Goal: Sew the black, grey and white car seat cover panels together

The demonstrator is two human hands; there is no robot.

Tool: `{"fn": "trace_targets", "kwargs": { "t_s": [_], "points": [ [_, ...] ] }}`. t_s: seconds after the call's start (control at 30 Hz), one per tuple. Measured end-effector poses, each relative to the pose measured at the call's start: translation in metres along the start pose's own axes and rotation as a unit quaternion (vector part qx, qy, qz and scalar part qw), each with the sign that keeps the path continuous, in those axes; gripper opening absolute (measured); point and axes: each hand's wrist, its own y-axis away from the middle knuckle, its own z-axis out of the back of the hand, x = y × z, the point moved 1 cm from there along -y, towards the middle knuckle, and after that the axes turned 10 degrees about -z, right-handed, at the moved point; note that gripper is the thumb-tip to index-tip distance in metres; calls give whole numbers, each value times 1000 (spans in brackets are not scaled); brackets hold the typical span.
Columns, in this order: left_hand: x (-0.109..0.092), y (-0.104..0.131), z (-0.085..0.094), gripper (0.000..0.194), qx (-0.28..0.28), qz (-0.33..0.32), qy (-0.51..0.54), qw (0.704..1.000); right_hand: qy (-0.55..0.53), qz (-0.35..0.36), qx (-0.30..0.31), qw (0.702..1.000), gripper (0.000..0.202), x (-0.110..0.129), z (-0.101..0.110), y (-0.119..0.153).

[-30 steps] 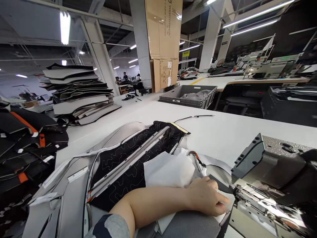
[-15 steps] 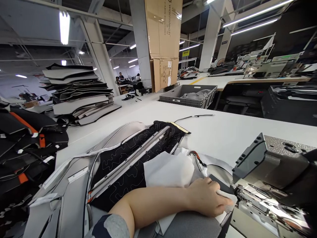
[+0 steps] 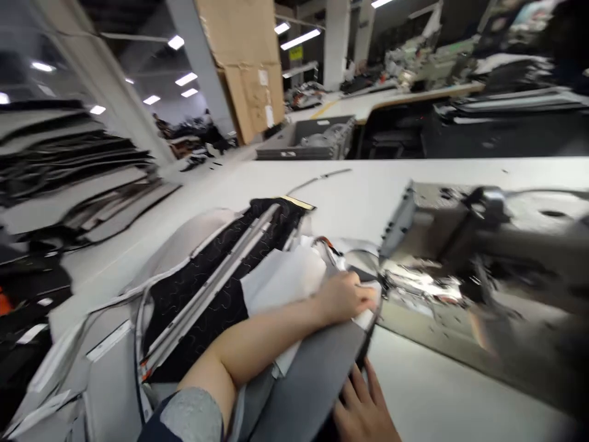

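A sewn cover of grey and black fabric panels point(image 3: 313, 374) lies on the white table, one edge by the sewing machine's needle area. My left hand point(image 3: 343, 299) reaches across it, fingers curled down on a small light mesh flap point(image 3: 367, 316) beside the machine. My right hand point(image 3: 365, 408) is low in the view, fingers stretched out along the cover's dark near edge. Behind my left forearm are a loose white cloth point(image 3: 278, 279) and a black quilted panel point(image 3: 202, 294) with pale strips. The sewing machine point(image 3: 432, 270) is blurred.
To the left rises a tall stack of cut panels point(image 3: 69, 166). At the back of the white table point(image 3: 368, 178) are a grey crate point(image 3: 299, 138) and a cardboard box point(image 3: 253, 80). Dark covers point(image 3: 32, 331) are heaped at the lower left.
The view has swung right and down, so things shift left and up in it. My right hand has come into view at the cover's near edge. My left hand stays by the machine.
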Motion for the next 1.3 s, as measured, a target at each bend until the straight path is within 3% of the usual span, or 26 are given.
{"fn": "trace_targets", "kwargs": {
  "t_s": [0.13, 0.3, 0.5, 1.3],
  "points": [
    [3, -3, -1, 22, -28, 11, 35, 999, 9, -81, 85, 993, 18, 11, 17, -14],
    [2, -8, -7, 23, -59, 12, 70, 996, 23, -84, 68, 994, 13, 16, 27, -18],
    [-6, -11, -9, 21, -87, 38, 86, 992, 5, -74, 92, 993, 18, 10, 30, -12],
    [-10, -24, -10, 23, -63, 61, 100, 991, -35, -63, 109, 991, 23, -9, 43, -11]
  ]
}}
